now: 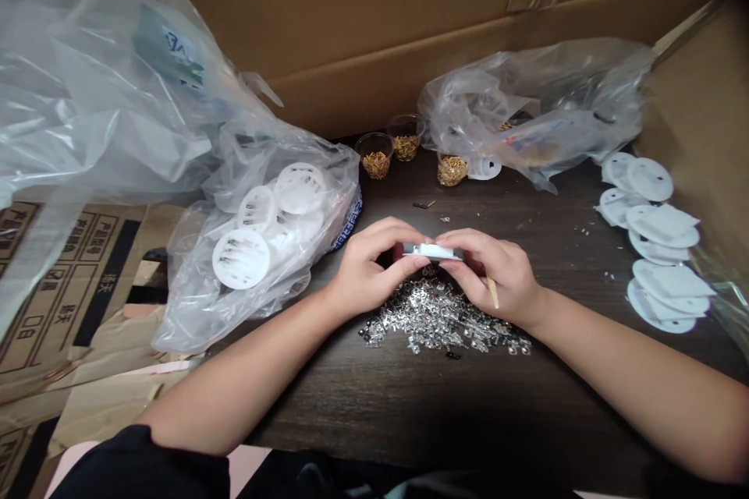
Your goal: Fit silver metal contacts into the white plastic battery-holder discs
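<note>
Both hands hold a white plastic disc (434, 251) between them, seen nearly edge-on over the table's middle. My left hand (378, 259) grips its left end, thumb below and fingers above. On the opposite end, my right hand (497, 269) pinches it the same way. A thin pale stick (492, 292) is also tucked in the right hand's fingers; its kind is unclear. Right under the hands lies a loose heap of small shiny metal pieces (436, 316). The disc's far side is hidden by my fingers.
Clear cups of brass-coloured screws (375, 164) stand at the back. A plastic bag (193, 312) with white discs (241, 259) lies left; another plastic bag (538, 93) lies back right. Stacked white plastic parts (667, 288) line the right side. Cardboard walls (363, 23) enclose the dark table (351, 405).
</note>
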Tool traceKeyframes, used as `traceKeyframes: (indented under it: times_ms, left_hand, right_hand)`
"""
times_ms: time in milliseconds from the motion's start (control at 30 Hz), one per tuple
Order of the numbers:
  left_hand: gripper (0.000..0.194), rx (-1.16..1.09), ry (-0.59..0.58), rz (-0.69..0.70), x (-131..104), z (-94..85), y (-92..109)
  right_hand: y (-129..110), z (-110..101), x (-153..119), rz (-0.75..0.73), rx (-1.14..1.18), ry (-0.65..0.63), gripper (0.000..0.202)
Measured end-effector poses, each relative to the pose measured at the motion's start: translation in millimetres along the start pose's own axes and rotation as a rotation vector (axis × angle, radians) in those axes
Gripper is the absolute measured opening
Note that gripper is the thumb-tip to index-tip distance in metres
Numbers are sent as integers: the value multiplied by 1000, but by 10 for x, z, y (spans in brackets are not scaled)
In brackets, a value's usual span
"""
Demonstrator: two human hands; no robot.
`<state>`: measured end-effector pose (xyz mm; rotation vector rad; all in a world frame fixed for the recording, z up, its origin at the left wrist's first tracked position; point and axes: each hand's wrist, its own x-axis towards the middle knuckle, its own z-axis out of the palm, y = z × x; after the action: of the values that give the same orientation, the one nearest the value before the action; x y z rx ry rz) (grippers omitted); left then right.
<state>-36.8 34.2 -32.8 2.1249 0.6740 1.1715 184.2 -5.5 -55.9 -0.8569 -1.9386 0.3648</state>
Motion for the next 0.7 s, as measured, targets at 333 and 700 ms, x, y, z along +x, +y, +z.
traceKeyframes:
  times_ms: [333, 700]
  left_hand:
    - [20, -95, 12, -155, -9, 18, -5]
    - [48, -348, -13, -341, -82, 90, -3]
  right_hand:
    - [-52, -3, 11, 102, -10, 41, 31]
    - [-288, -29, 182, 643, 550, 74, 38]
